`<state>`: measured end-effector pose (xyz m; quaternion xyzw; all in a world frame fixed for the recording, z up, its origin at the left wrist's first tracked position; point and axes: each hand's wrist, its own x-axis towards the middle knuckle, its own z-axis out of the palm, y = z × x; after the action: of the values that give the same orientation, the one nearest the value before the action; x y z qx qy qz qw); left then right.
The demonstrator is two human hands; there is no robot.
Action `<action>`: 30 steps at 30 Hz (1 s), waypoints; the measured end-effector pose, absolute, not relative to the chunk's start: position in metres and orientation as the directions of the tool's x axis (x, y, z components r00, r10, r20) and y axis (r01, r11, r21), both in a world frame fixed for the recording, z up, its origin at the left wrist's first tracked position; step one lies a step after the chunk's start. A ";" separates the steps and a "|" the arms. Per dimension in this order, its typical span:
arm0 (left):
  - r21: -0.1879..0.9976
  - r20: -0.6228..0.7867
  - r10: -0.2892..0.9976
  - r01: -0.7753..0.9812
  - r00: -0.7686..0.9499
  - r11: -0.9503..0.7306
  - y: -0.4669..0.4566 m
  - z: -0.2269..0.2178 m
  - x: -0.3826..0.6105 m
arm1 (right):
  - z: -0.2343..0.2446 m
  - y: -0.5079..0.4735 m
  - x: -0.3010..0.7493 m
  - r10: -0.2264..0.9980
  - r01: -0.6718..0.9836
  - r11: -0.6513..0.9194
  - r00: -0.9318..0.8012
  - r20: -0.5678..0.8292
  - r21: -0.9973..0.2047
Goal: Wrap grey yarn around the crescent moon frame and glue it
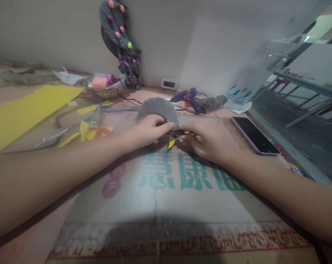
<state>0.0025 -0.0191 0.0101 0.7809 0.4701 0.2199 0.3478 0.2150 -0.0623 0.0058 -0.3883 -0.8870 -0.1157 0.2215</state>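
Observation:
My left hand (149,130) is closed on the lower edge of a grey fuzzy half-disc (157,108) that stands up from the flattened cardboard (166,198). My right hand (211,141) meets it from the right, fingers pinched on the same dark edge of the grey piece. A small yellow scrap (171,143) pokes out just below where the fingers meet. Both forearms lie across the cardboard.
A purple glue gun (188,99) and a bundle of grey yarn (214,103) lie behind the hands. A phone (254,135) lies at the right. Yellow sheets (22,112), scissors (95,117), a bowl of coloured bits (102,85) and a grey beaded ornament (117,36) sit to the left.

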 end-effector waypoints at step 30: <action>0.878 -0.081 0.864 0.446 0.497 -0.174 -0.009 -0.003 0.001 | 0.004 -0.061 0.212 0.620 0.721 0.692 -0.620 0.481 0.038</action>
<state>0.0015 -0.0095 -0.0029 0.7319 0.4474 0.2269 0.4612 0.2115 -0.0610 0.0044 -0.3757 -0.8926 -0.1144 0.2215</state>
